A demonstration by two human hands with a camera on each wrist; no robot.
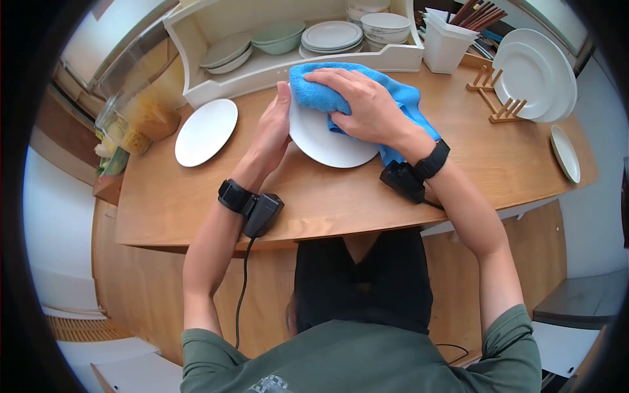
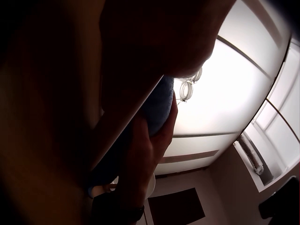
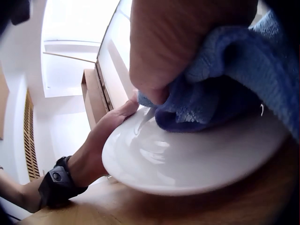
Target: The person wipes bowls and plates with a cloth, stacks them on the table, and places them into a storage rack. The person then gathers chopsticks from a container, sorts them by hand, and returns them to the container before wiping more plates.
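Note:
A white plate [image 1: 331,145] is tilted up over the table, its left rim gripped by my left hand [image 1: 270,128]. The left thumb lies near the rim while the fingers go out of sight behind the plate. My right hand [image 1: 367,105] holds a bunched blue cloth [image 1: 321,92] against the plate's upper face, and a loose end of it hangs down by the right wrist. Seen from the right wrist, the cloth [image 3: 187,103] presses onto the glossy plate [image 3: 187,161]. The left wrist view is dark; the plate's edge [image 2: 126,122] crosses it diagonally.
Another white plate [image 1: 206,133] lies at the left. Behind stands a white shelf [image 1: 252,85] with stacked bowls and plates. At the right are a wooden rack [image 1: 504,112] with large plates, a small dish [image 1: 565,154] near the edge, and a white chopstick holder [image 1: 445,46]. Jars stand far left.

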